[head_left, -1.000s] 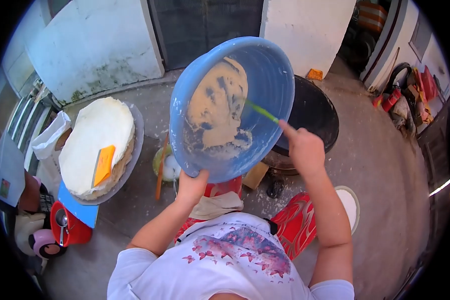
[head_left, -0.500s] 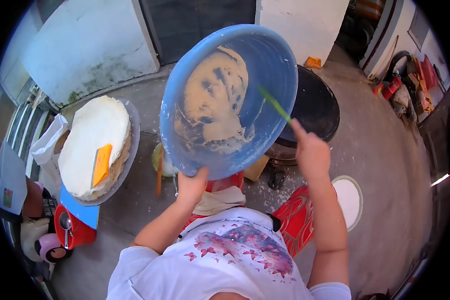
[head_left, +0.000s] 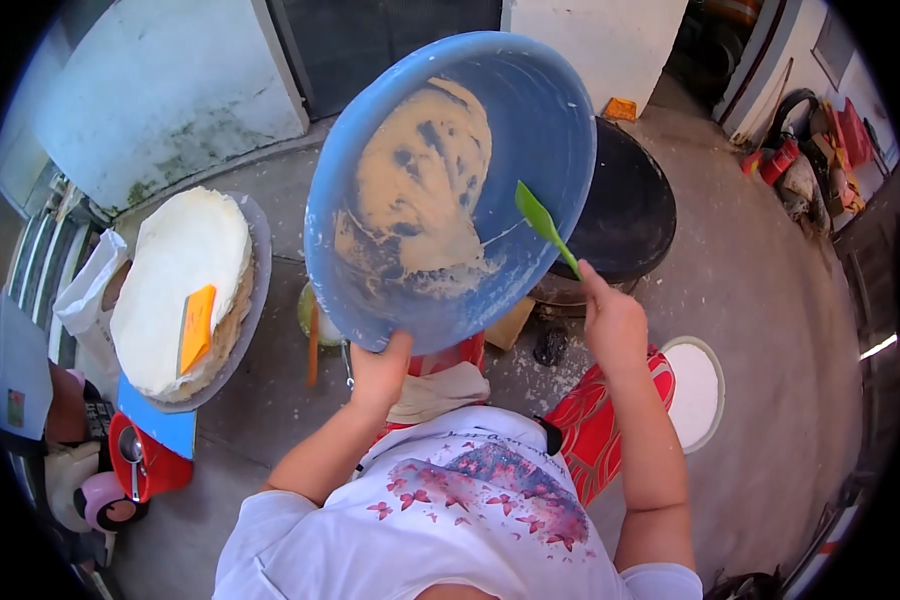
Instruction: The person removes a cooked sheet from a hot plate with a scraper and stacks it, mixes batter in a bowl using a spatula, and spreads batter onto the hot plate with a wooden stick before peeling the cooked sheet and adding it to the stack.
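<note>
A large blue basin (head_left: 530, 130) is tilted up in front of me, with pale, sticky dough (head_left: 420, 180) spread over its left and lower inside. My left hand (head_left: 380, 370) grips the basin's near rim at the lower left, the fingers hidden beneath it. In my right hand (head_left: 613, 320) is a green spatula (head_left: 542, 222), held by its handle end. Its blade is over the basin's right inside, and a thin strand of dough stretches from near it toward the dough mass. Behind the basin's right side lies a round black pan (head_left: 625, 210).
Left, a stack of thin pale sheets (head_left: 180, 270) bears an orange scraper (head_left: 198, 325). Below it are a blue board (head_left: 160, 415) and a red bucket (head_left: 165, 475). At right stands a bowl of white contents (head_left: 692, 393). A green bowl (head_left: 308, 310) is partly behind the basin.
The spatula has swung from deeper in the basin toward its right side, and its blade now shows broadly. The basin has risen and shifted slightly left in view, still in my left hand.
</note>
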Motion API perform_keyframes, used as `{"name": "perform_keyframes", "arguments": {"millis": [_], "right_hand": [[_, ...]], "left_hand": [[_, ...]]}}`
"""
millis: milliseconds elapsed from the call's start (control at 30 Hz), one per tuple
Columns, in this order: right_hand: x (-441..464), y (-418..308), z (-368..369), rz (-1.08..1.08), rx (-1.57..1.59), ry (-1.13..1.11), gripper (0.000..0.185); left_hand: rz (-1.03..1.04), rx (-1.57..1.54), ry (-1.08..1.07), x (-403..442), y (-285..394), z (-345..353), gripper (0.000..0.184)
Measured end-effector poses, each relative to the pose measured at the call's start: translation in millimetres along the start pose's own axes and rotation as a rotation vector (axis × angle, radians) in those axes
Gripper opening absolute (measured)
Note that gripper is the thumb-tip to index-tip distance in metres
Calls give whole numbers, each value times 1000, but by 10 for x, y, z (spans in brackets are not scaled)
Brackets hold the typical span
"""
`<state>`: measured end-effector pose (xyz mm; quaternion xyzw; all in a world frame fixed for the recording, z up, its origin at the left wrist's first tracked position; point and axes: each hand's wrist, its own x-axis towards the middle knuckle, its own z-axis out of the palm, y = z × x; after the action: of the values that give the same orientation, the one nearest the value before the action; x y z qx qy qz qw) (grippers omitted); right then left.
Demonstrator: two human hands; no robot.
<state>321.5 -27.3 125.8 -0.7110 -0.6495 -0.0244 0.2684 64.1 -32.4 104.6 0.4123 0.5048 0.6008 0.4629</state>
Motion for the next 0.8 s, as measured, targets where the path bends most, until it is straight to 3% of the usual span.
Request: {"name": "perform_keyframes", "arguments": {"millis": [67, 133, 333, 400, 467, 533, 667, 767, 800], "right_hand": [[-139, -20, 125, -49, 72, -91, 32], [-342, -164, 206, -64, 201, -246, 32], [-271, -323, -22, -181, 45, -110, 38], [-177, -286, 76, -25, 367, 39, 42], [-114, -213, 194, 90, 537, -66, 39], [-52, -169, 377, 515, 1095, -270, 34], [140, -231, 609, 541, 1159, -224, 35], [465, -366, 455, 462, 1188, -119, 34], [580, -382, 403, 313, 1110, -73, 32]], "left_hand": [[-62, -80, 15, 14, -39, 0, 24], [52, 15, 83, 33, -228, -50, 23], [20, -88, 68, 14, -184, -40, 25], [-18, -68, 36, 11, -159, -71, 27], [-50, -58, 2, 24, -191, -84, 29], [-45, -77, 29, 32, -305, -124, 32], [24, 4, 21, 8, -298, -156, 33], [110, 15, -77, 63, -329, -240, 31], [114, 46, -124, 101, -320, -277, 30]]}}
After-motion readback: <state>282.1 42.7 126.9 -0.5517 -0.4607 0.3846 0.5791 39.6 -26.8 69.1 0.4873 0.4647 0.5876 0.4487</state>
